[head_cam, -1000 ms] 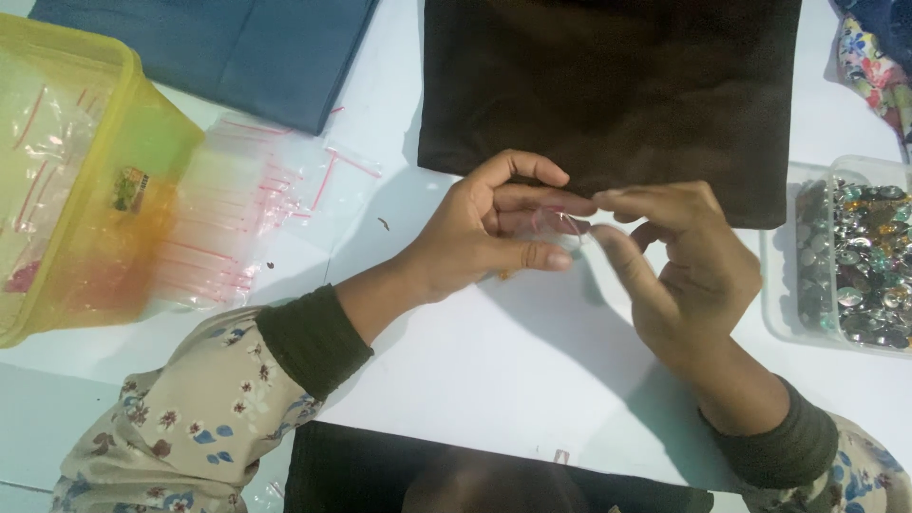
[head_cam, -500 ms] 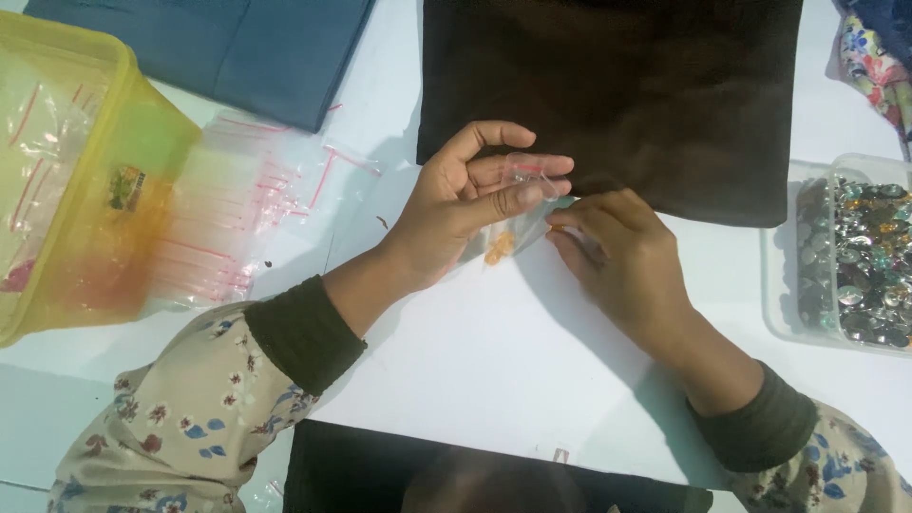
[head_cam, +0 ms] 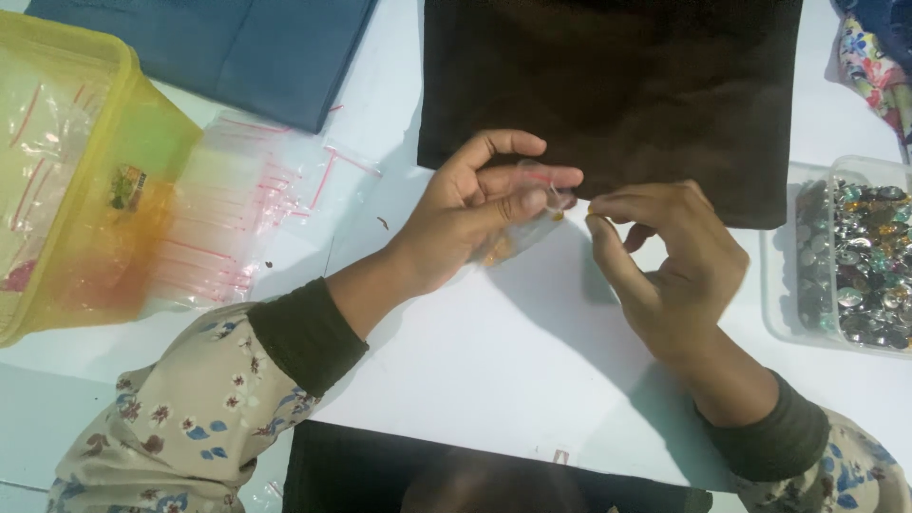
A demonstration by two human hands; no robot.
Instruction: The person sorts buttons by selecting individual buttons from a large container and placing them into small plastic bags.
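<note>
**Small bag held over the white surface**

A yellow tub [head_cam: 66, 180], loose zip bags [head_cam: 237, 228], dark brown cloth [head_cam: 617, 85] and a tray of gems [head_cam: 855, 256] ring the surface [head_cam: 475, 380]. The left hand [head_cam: 465, 218] has its grip clamped on a small clear bag [head_cam: 527, 223] holding orange bits. The right hand [head_cam: 674, 266] pinches together beside the bag's mouth; whatever it holds is too small to tell.

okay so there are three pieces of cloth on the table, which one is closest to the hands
The dark brown cloth at top centre: the left hand and right hand sit at its lower edge. The blue cloth lies top left; the black one is nearer the sleeves.
</note>
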